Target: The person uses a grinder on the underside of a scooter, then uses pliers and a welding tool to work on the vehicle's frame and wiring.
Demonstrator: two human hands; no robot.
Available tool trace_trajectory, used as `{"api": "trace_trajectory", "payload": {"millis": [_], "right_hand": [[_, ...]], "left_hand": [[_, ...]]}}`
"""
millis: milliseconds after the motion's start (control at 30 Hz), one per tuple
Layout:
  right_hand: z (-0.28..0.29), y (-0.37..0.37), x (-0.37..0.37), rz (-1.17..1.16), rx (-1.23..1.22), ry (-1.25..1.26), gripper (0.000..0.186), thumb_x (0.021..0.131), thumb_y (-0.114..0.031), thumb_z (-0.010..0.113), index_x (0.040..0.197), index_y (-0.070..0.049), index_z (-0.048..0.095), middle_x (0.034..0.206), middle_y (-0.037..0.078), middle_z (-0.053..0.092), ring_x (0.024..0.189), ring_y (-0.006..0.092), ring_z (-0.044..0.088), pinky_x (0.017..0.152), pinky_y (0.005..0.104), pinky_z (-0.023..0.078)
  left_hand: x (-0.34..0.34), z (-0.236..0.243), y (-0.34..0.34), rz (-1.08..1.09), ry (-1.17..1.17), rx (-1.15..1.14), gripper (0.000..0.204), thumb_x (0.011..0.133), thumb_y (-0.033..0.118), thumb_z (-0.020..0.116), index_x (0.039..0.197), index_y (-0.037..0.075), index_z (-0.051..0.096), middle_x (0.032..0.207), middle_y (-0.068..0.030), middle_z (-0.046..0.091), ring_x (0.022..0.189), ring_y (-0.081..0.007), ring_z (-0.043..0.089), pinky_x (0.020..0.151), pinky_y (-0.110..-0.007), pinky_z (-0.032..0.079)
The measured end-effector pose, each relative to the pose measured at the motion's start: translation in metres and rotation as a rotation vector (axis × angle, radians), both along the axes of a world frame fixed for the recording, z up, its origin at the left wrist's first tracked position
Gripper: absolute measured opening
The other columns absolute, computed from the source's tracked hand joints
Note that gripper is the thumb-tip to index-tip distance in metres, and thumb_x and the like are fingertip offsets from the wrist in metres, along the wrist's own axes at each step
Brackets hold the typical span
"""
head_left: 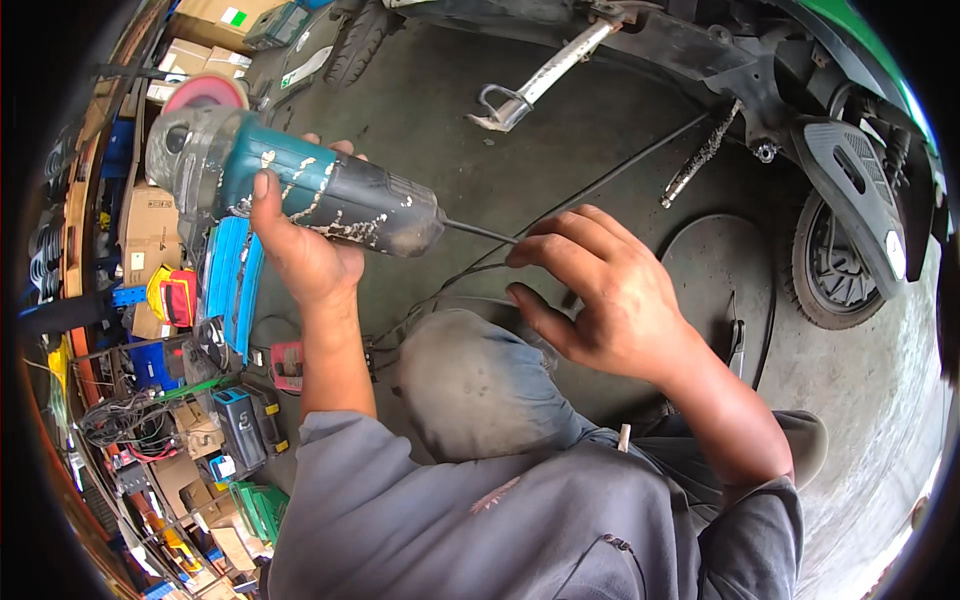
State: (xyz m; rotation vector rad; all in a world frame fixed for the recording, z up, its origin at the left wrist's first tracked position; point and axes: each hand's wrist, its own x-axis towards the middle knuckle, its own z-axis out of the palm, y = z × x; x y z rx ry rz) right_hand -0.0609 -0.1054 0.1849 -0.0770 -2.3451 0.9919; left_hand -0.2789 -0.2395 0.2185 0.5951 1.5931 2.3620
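My left hand (305, 255) holds a teal-and-black angle grinder (330, 195) with chipped, light specks on its body and a pink-red disc (205, 92) at the head end, tilted across the upper left. Its black cord (470, 228) leaves the tail toward my right hand (590, 290), which is open, fingers curved and thumb apart, fingertips beside the cord; whether they touch it I cannot tell. My bent knee (455, 385) is below both hands.
A scooter (850, 200) with a wheel (840, 295) and a white stand (560, 65) is at upper right. Cords lie on the concrete floor (600, 170). Shelving with boxes (150, 235), blue bins and tools lines the left. A loose tyre (355, 50) is at the top.
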Motion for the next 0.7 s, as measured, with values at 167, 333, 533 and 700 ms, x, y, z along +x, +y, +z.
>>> {"api": "trace_trajectory", "payload": {"millis": [167, 333, 533, 700], "right_hand": [[-0.026, -0.038, -0.051, -0.09, -0.051, 0.074, 0.029, 0.075, -0.013, 0.074, 0.101, -0.006, 0.064, 0.098, 0.009, 0.061, 0.089, 0.0285, 0.059, 0.078, 0.0393, 0.051], [-0.035, -0.063, -0.083, 0.038, -0.072, 0.013, 0.036, 0.078, -0.017, 0.073, 0.111, -0.005, 0.063, 0.101, 0.011, 0.062, 0.088, 0.0305, 0.063, 0.075, 0.0404, 0.053], [-0.042, -0.092, -0.126, -0.006, -0.445, -0.195, 0.033, 0.084, -0.027, 0.073, 0.099, 0.002, 0.069, 0.083, 0.019, 0.069, 0.079, 0.0374, 0.067, 0.071, 0.0429, 0.054], [-0.079, -0.094, -0.135, 0.093, -0.8, -0.035, 0.033, 0.088, -0.029, 0.073, 0.093, 0.003, 0.068, 0.075, 0.016, 0.065, 0.063, 0.0209, 0.063, 0.061, 0.0368, 0.049]], "left_hand": [[-0.037, -0.023, -0.036, 0.323, -0.252, 0.13, 0.052, 0.095, 0.048, 0.051, 0.119, 0.003, 0.053, 0.101, -0.0164, 0.064, 0.094, -0.0324, 0.066, 0.085, -0.048, 0.056], [-0.067, -0.06, -0.08, 0.338, -0.472, 0.148, 0.049, 0.096, 0.048, 0.046, 0.118, 0.005, 0.054, 0.106, -0.0181, 0.065, 0.098, -0.0335, 0.065, 0.089, -0.049, 0.054], [-0.079, -0.081, -0.089, 0.366, -0.542, 0.135, 0.054, 0.096, 0.048, 0.04, 0.122, 0.003, 0.056, 0.114, -0.0199, 0.064, 0.109, -0.0349, 0.061, 0.096, -0.051, 0.05], [-0.074, -0.108, -0.094, 0.128, -0.575, 0.09, 0.058, 0.096, 0.051, 0.037, 0.13, 0.006, 0.052, 0.11, -0.017, 0.065, 0.101, -0.0333, 0.064, 0.09, -0.051, 0.053]]}}
